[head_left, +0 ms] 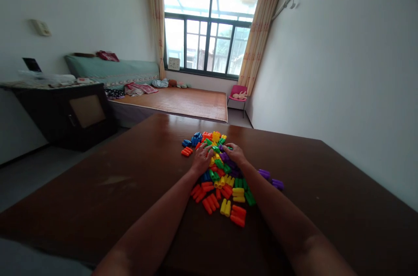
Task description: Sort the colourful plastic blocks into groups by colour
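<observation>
A heap of plastic building blocks, shaped like joined tubes, lies on the brown table [130,171]. My left hand [202,158] rests at the heap's left side, its fingers apart over orange and green pieces. On the other side, my right hand [235,154] has its fingers bent around a purple block [222,149] at its fingertips; the palm side is hidden. Nearer to me lie orange blocks [210,203], a yellow block [225,207] and green blocks [250,197]. Blue blocks [196,139] sit at the far left of the heap. Purple blocks [277,184] lie right of my right forearm.
Beyond the table stands a bed [183,99] with a woven mat and cloths. A pink chair [238,92] holding a soft toy is by the right wall. To the left is a dark cabinet [58,115]. A white clock [174,63] stands by the window.
</observation>
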The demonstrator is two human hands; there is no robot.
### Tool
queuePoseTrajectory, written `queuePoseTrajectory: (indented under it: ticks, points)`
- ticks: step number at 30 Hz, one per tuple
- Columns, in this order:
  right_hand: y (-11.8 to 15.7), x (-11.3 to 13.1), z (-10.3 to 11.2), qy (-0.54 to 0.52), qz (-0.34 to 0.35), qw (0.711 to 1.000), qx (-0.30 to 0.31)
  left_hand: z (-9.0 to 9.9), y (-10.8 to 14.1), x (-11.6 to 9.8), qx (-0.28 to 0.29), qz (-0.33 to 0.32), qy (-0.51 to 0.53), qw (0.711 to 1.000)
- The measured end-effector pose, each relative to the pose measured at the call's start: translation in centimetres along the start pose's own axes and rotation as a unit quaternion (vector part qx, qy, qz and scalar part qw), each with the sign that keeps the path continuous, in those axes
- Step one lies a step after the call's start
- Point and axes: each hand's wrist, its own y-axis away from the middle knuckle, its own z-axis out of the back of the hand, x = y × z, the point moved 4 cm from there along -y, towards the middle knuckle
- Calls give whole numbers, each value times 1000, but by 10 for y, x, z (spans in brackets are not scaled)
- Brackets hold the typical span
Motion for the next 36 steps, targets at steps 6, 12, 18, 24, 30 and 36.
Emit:
queuePoseTrajectory:
  ticks: [6, 12, 18, 24, 30, 36]
  points:
    - [6, 62, -8, -230, 91, 966, 77, 11, -5, 2, -30, 23, 29, 999]
    - [16, 25, 72, -235, 74, 969, 36, 36, -8, -23, -79, 3, 17, 997]
    - [60, -137, 140, -23, -28, 998, -41, 41, 29, -140, 167, -259, 96, 946]
    - [106, -155, 114, 99, 21, 993, -56, 18, 121, -205, 452, -444, 65, 771]
    - [90, -83, 60, 74, 63, 992, -84, 13, 116, -167, 405, -446, -16, 798]
    - [49, -28, 24, -70, 63, 995, -39, 46, 81, -120, 297, -410, -89, 858]
